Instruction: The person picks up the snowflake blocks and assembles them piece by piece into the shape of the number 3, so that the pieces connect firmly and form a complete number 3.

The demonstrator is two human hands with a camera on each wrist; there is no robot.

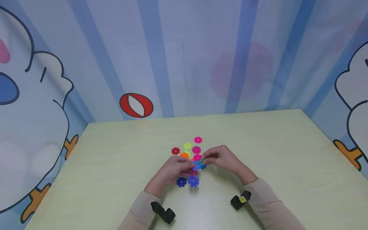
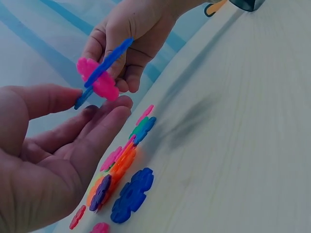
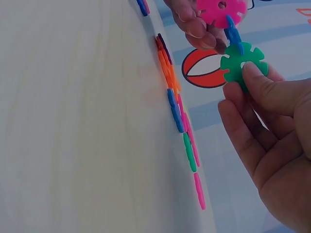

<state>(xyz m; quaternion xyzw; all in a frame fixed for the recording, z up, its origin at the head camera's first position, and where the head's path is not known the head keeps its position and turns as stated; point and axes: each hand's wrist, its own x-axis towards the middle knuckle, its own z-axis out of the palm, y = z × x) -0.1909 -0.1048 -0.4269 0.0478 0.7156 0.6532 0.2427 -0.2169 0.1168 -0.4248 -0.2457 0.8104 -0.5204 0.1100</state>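
Notched plastic flower discs are joined in a small chain between the hands. My left hand (image 1: 176,168) pinches the chain at a blue disc, its thumb against the blue edge (image 2: 83,98) in the left wrist view. A pink disc (image 2: 98,78) and another blue disc (image 2: 110,62), seen edge-on, belong to this chain. My right hand (image 1: 223,158) pinches a green disc (image 3: 238,65) between thumb and fingers. In the right wrist view a blue disc (image 3: 233,35) meets the green disc's rim and links up to a pink disc (image 3: 219,10). Fingers partly hide the joints.
On the table (image 1: 120,166) lie several loose discs: a red one (image 1: 175,151), a yellow one (image 1: 187,146), an orange one (image 1: 184,155), a pink one (image 1: 198,140) and a dark blue one (image 1: 181,182). A patterned curtain (image 1: 198,57) stands behind the table.
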